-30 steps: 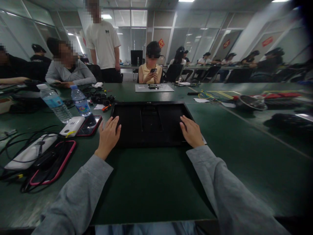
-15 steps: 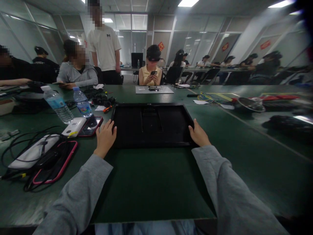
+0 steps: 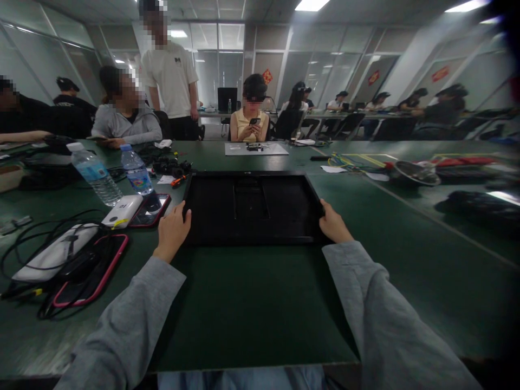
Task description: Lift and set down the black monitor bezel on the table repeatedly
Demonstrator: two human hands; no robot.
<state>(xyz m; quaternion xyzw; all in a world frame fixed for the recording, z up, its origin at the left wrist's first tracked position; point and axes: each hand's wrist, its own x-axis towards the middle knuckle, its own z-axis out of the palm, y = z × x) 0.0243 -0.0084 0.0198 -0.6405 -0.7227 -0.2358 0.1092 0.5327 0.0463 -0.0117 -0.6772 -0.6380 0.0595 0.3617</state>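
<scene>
A black rectangular monitor shell with a raised rim and a recessed panel in its middle lies on the green table in front of me. My left hand grips its left side, fingers along the edge and thumb pointing up beside the rim. On the opposite side, my right hand is closed against the right edge, its thumb near the outer rim. The undersides of the fingers on both hands are partly hidden.
Left of me are two water bottles, a white power bank, a phone and another pink-edged phone among black cables. A metal bowl-shaped item and coloured wires lie to the right. Across the table, a person holds a phone.
My right hand has shifted slightly right, its thumb drawing back from over the rim to the outer edge. My left hand has moved slightly left; the shell has barely moved.
</scene>
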